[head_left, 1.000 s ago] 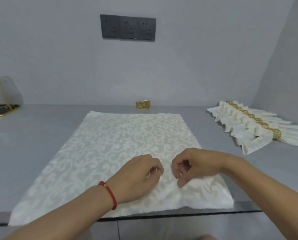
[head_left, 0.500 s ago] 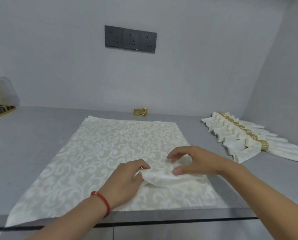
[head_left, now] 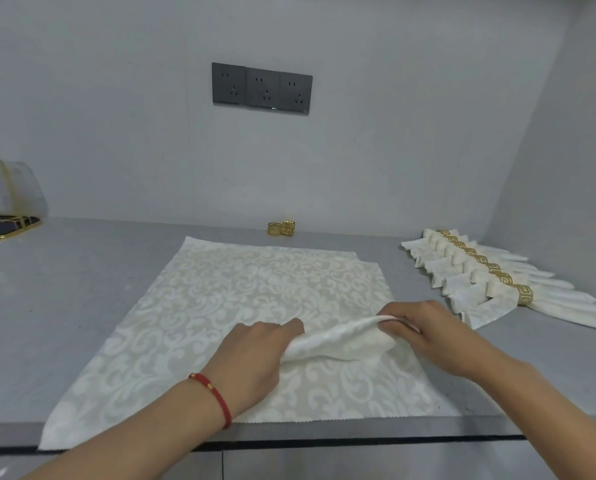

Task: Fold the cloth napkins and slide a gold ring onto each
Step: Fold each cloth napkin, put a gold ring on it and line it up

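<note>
Napkin (head_left: pixel 241 306) lies flat on counter (head_left: pixel 64 306) (patterned, cream). Left hand (head_left: pixel 255 355) & right hand (head_left: pixel 424 327) each pinch a raised fold between them, fingers curled round cloth.

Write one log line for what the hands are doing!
step: pleating napkin | left hand: pinching fold | right hand: pinching fold | rings: untouched

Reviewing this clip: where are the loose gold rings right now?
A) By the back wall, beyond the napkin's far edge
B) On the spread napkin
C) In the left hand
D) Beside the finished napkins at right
A: the two loose gold rings sit on the counter against the back wall, past the far edge of the spread napkin.
</note>
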A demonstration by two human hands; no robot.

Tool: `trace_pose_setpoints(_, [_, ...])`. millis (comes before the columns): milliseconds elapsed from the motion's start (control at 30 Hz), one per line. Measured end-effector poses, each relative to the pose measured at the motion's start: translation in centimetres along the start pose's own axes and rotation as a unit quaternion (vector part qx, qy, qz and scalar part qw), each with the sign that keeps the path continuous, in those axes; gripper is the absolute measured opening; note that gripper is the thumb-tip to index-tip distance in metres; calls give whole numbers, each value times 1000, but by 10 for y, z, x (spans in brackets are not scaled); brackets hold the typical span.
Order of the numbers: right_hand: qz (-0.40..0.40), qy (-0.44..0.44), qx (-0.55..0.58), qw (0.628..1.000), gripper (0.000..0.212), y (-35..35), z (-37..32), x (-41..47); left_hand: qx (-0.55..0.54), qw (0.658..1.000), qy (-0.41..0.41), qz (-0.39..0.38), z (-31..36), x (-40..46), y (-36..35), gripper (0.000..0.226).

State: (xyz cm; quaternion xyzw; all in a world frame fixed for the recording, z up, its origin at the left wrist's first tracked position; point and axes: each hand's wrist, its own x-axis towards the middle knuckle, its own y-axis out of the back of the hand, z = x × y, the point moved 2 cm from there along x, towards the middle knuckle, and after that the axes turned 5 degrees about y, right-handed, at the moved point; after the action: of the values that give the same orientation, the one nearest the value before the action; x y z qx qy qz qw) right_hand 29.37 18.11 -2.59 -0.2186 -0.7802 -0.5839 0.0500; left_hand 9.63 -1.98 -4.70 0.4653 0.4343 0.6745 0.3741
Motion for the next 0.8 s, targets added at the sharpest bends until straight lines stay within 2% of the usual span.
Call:
trace_pose_setpoints(133, [-26,9,14,1000,27,4,-29,-24,-27,999,-16,-36,-6,3,5,25])
trace_pose_setpoints(267, [-73,-9,110,991,31,1,-65,-29,-175,982,52,-56,-15,-2,27,25])
trace_pose_setpoints(333, [-127,-12,156,980,21,0,-81,-25,-204,970,100,-89,-34,-9,41,27])
trace_pose_setpoints(367, [-155,-19,179,971,8,-1,-87,-24,-206,964,117,-122,-45,-13,46,27])
trace_pose_setpoints(400, [-181,-25,200,963,12,-2,-92,-20,-206,957,130,-160,-55,-18,54,25])
trace_pose_setpoints(467, [-211,-26,214,954,42,-5,-98,-12,-204,938,155,-232,-71,-28,67,14])
trace_pose_setpoints(533, [-199,-17,201,959,49,-9,-103,1,-206,924,183,-266,-81,-33,79,2])
trace_pose_setpoints(567, [-188,-15,204,961,45,-13,-104,8,-209,918,205,-269,-86,-34,82,6])
trace_pose_setpoints(667, [-156,-5,235,959,17,-28,-99,33,-279,887,269,-250,-111,-31,76,38])
trace_pose_setpoints(700, [-139,-3,234,962,10,-34,-94,44,-310,879,275,-237,-118,-29,73,36])
trace_pose_setpoints(767, [-104,-18,226,968,38,-41,-84,63,-334,885,248,-210,-127,-24,69,11])
trace_pose_setpoints(800, [-86,-35,219,971,48,-45,-78,74,-331,893,231,-198,-134,-18,65,15])
